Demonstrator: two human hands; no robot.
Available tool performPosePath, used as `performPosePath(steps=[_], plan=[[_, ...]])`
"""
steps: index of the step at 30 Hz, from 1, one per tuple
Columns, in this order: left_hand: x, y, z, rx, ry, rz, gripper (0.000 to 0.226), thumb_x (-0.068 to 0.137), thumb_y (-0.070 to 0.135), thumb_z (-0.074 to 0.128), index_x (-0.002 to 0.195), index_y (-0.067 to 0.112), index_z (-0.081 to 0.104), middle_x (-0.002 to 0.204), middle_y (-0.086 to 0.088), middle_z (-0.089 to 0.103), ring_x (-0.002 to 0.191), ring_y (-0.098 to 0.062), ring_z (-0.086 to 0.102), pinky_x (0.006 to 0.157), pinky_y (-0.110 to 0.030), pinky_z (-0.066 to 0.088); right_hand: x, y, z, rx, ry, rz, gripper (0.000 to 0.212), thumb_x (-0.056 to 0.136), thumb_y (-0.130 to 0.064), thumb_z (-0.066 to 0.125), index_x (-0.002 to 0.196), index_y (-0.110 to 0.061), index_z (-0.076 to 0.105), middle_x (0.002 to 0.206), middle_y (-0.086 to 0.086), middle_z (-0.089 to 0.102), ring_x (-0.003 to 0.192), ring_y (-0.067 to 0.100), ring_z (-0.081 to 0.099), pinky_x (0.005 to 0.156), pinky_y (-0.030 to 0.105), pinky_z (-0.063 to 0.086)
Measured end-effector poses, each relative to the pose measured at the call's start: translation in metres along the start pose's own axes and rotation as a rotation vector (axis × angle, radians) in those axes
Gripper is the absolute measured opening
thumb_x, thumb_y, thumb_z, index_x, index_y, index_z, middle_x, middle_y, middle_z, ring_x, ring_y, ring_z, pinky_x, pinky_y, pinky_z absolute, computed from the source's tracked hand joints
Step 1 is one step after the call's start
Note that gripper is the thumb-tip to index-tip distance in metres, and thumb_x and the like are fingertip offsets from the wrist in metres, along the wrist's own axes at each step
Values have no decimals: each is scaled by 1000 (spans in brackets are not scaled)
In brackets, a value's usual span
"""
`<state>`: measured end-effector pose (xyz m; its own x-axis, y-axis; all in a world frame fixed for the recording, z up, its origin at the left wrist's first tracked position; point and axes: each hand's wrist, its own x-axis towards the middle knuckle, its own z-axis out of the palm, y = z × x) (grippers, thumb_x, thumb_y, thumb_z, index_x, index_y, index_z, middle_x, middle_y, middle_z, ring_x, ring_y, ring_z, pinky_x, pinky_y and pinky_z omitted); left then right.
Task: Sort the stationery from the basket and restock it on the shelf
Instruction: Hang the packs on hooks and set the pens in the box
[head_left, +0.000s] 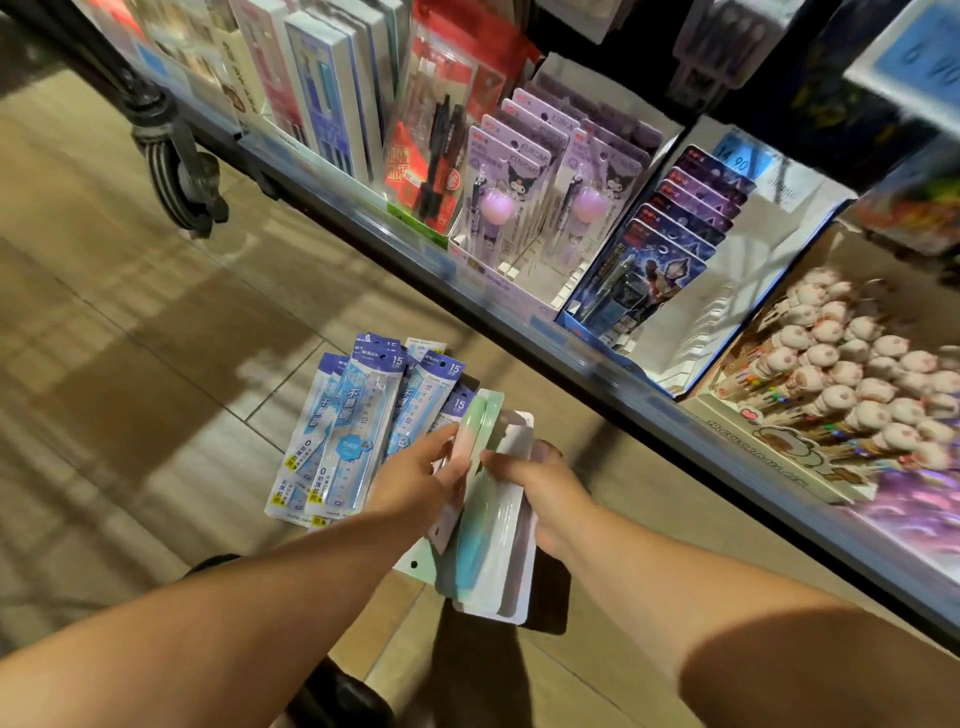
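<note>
My left hand (415, 480) holds a fan of several blue-and-white 15 cm ruler packs (353, 426), spread out to the left above the floor. My right hand (540, 488) grips a stack of pastel green, pink and white blister packs (491, 535), thumb on top, fingers curled round the right edge. The left fingertips touch the top of that pastel stack. Both hands are in front of the shelf (519, 317), below its front edge. No basket is in view.
On the shelf stand trays of purple Kuromi pen packs (514, 187), dark blue pen packs (654, 260), red pen packs (441, 140) and boxed sets (322, 93). A box of plush-topped pens (852, 379) is at right. A black cart wheel (182, 171) stands on the tiled floor.
</note>
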<state>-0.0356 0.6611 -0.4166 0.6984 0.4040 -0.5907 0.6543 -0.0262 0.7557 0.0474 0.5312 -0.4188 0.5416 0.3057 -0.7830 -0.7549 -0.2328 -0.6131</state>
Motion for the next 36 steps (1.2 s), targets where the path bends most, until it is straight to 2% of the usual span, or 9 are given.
performPosePath(steps=[5,9,12,16,22,25,28,30,36], plan=[[-9,35,3,-118,-26,119,23,92,26,65,109,42,69,92,9,67,73,-5,63,63,-11,44,-18,-28,-16,80,-26,-75,56,67,-7,83,115,-11,55,91,16,72,78,30,71,78,45,58],[-23,70,6,-197,-17,115,35,87,34,71,119,35,56,116,6,61,97,-16,64,67,-24,51,-39,-62,-31,52,-84,-163,66,64,-15,85,121,-17,52,103,13,71,86,27,71,77,40,56],[-37,100,13,-246,-3,113,46,90,27,69,128,24,42,105,-2,62,74,-15,69,41,-24,51,-62,-83,-43,43,-83,-246,68,64,-17,84,125,-12,54,98,10,74,83,26,73,70,36,57],[-50,137,20,-188,-17,171,55,78,38,78,121,12,55,98,-6,70,77,-20,71,63,-38,60,-97,-104,-57,75,-33,-346,53,76,-14,80,123,-11,57,106,12,72,88,28,72,70,35,57],[-87,196,32,-136,-46,280,40,88,47,65,75,10,59,57,2,63,52,-14,62,46,-22,47,-161,-136,-93,26,-43,-488,35,81,-8,73,115,-9,63,106,14,73,100,33,69,85,41,56],[-98,226,37,-149,-18,292,48,89,52,60,98,5,62,68,-6,67,55,-18,61,45,-23,44,-189,-142,-115,9,-44,-513,28,83,-4,70,109,-12,64,105,12,73,96,29,70,86,40,56],[-114,258,47,-196,1,345,48,81,54,61,86,5,62,64,-11,66,55,-25,59,52,-27,50,-219,-145,-135,-29,-46,-531,44,76,-9,76,117,-9,62,108,13,73,100,32,69,91,45,54],[-128,274,57,-215,-16,395,49,72,51,61,79,3,62,66,-12,66,59,-27,61,50,-24,50,-240,-146,-147,-63,-31,-553,30,80,-7,73,109,-11,67,103,10,74,96,29,70,88,41,55],[-172,293,84,-393,-50,455,35,85,20,63,94,-14,57,80,-29,64,67,-30,64,49,-29,50,-305,-152,-178,-167,7,-611,36,72,-13,73,107,-7,68,107,15,72,98,30,69,84,36,56]])
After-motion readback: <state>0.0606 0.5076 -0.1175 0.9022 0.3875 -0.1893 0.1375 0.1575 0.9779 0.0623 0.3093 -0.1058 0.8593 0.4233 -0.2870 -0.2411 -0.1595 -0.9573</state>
